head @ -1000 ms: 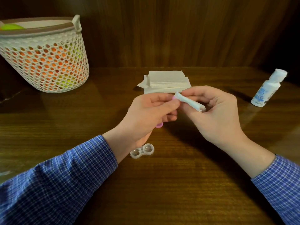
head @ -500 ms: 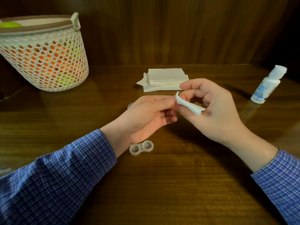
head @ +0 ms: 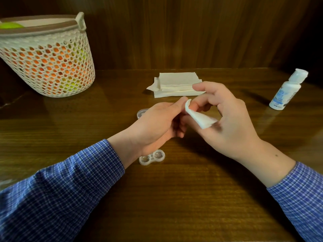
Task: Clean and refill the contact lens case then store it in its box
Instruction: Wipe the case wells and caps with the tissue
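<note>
Both hands pinch the folded tissue (head: 199, 117); the open lens case (head: 152, 157) lies below the left grip (head: 157, 123).

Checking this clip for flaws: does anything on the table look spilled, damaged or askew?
No spill or damage shows. Only the tissue stack looks untidy, its sheets skewed with one corner sticking out left. The bottle stands upright and capped.

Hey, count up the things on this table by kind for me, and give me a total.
Basket: 1
Stack of tissues: 1
Folded tissue in the right hand: 1
Bottle: 1
Lens case base: 1
Clear piece behind the left hand, partly hidden: 1
Total: 6
</note>
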A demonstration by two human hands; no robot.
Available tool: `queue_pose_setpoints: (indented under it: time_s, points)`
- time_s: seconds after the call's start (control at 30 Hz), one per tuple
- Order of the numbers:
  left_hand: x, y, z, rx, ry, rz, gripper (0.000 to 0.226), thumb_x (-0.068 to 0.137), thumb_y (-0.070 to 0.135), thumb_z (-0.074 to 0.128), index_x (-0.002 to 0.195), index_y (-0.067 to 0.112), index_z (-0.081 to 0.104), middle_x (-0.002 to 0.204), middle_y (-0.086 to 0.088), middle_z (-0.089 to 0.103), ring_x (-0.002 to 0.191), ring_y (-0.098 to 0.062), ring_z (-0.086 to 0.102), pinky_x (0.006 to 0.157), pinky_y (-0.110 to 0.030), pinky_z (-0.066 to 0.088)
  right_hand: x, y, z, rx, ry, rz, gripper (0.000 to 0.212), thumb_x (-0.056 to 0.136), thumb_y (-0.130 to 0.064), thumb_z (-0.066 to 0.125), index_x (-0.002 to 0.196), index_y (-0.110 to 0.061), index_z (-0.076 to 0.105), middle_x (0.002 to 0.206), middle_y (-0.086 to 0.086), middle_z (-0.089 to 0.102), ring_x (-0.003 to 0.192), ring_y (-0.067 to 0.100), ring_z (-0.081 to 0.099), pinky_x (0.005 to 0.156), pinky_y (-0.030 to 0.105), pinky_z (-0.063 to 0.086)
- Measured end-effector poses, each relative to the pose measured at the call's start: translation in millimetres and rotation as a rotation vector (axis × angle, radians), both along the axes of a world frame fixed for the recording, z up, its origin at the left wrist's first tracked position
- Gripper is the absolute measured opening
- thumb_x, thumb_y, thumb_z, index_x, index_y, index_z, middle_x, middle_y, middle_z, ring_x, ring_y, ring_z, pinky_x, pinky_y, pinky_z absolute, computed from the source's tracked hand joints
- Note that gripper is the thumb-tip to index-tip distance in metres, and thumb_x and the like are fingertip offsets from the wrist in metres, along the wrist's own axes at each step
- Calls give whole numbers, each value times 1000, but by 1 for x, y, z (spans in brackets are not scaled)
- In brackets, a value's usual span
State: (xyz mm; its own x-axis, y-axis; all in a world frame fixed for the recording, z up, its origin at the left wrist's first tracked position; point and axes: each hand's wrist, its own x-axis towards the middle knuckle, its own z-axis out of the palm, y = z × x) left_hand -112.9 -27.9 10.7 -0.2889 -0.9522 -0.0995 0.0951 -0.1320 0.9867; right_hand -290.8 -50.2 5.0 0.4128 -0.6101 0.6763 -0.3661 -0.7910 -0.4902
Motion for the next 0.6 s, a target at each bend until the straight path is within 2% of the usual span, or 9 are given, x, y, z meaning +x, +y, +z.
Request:
queue_pose_setpoints:
  time_s: [0.07, 0.13, 0.3, 0.43, 0.5, 0.6]
  points:
    - [0, 0, 0, 11, 9, -7, 40, 111, 36, 39, 105, 5, 63, 88, -10, 47, 74, -16, 43, 68, -34, 39, -1, -1, -2, -16, 29, 1, 61, 80, -6, 85, 133, -10, 54, 97, -12, 65, 96, 4, 66, 87, 12, 52]
    - [1, 0, 1, 20, 7, -21, 40, 110, 38, 39, 102, 7, 64, 82, -4, 49, 70, -15, 45, 64, -32, 41, 0, -1, -3, -18, 25, -8, 56, 83, -6, 83, 131, -10, 55, 97, -14, 63, 96, 2, 65, 88, 10, 50]
    - [0, 0, 3, 9, 32, -58, 37, 111, 32, 40, 119, 3, 61, 81, -5, 56, 65, -15, 54, 59, -29, 47, -1, -3, -2, 48, -36, 11, 40, 90, -12, 76, 125, -15, 57, 100, -20, 63, 97, 1, 66, 81, 10, 50]
    - [2, 1, 3, 11, 27, -93, 30, 110, 26, 40, 112, 5, 61, 77, -3, 53, 67, -15, 52, 62, -31, 44, -1, -2, -1, 76, -5, 27, 41, 91, -16, 75, 124, -25, 53, 102, -24, 61, 99, -3, 64, 82, 9, 50]
    - [1, 3, 3, 14, 14, -99, 33, 110, 30, 39, 107, 6, 62, 76, -1, 50, 66, -13, 50, 61, -30, 43, -1, -2, 0, 73, -6, 36, 42, 91, -19, 74, 126, -25, 52, 100, -23, 63, 97, 0, 66, 81, 11, 51]
    - [-1, 4, 3, 24, 31, -104, 39, 111, 38, 35, 106, 9, 60, 77, 0, 45, 63, -11, 45, 60, -28, 41, -1, -1, 1, 43, -13, 40, 53, 88, -18, 79, 134, -14, 53, 95, -10, 69, 92, 9, 68, 81, 16, 53]
